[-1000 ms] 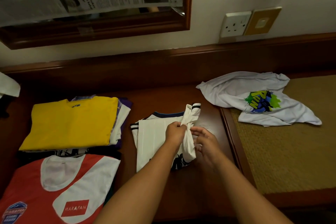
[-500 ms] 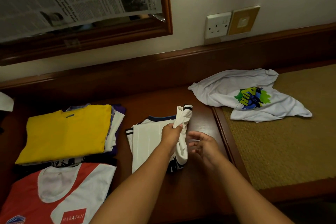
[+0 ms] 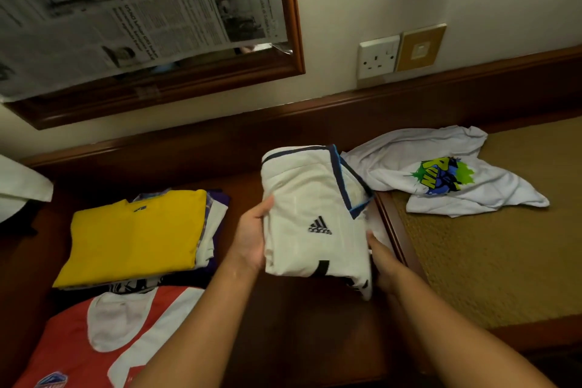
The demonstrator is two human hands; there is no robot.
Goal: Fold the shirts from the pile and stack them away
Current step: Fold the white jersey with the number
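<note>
The left hand [image 3: 252, 242] holds the left side of a folded white shirt [image 3: 311, 217], thumb on top. The right hand [image 3: 382, 261] holds the other side from under it, fingers mostly hidden. The shirt is up off the wooden table [image 3: 302, 324], so its folding looks done. At nine o'clock is a stack of folded shirts with a yellow shirt [image 3: 135, 233] on top. At seven o'clock lies a red and white shirt [image 3: 104, 337]. At two o'clock one crumpled white shirt [image 3: 441, 173] is still not folded, probably the last.
</note>
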